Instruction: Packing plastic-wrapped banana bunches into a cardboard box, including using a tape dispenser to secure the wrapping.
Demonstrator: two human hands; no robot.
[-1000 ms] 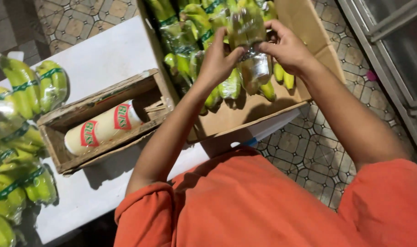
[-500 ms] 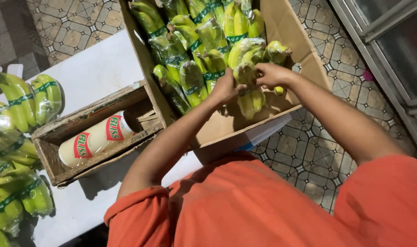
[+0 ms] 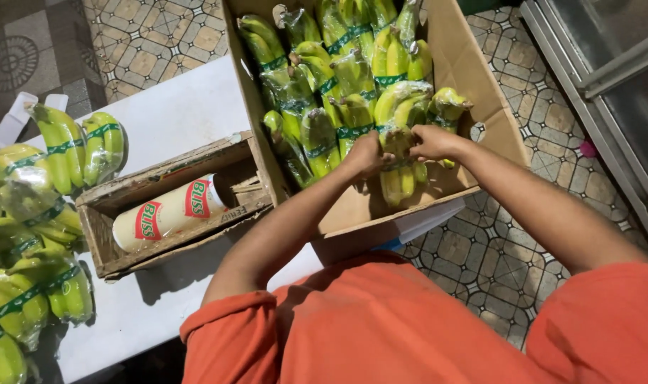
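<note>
Both my hands reach into a cardboard box (image 3: 480,92) packed with several bagged bunches of green-yellow bananas (image 3: 324,71). My left hand (image 3: 366,155) and my right hand (image 3: 429,142) grip one bagged banana bunch (image 3: 398,181) between them at the near end of the box. That bunch lies low against the box's near wall, beside the other bunches. Each bunch is wrapped in clear plastic with a green band.
A wooden crate (image 3: 167,206) holding a white roll with red labels (image 3: 169,215) sits on the white table (image 3: 167,114) left of the box. More bagged banana bunches (image 3: 32,235) lie at the table's left edge. Patterned tile floor (image 3: 494,249) lies to the right.
My hands have lowered the bagged bunch from above the box down into its near end. The view has shifted so that the box sits lower in the frame.
</note>
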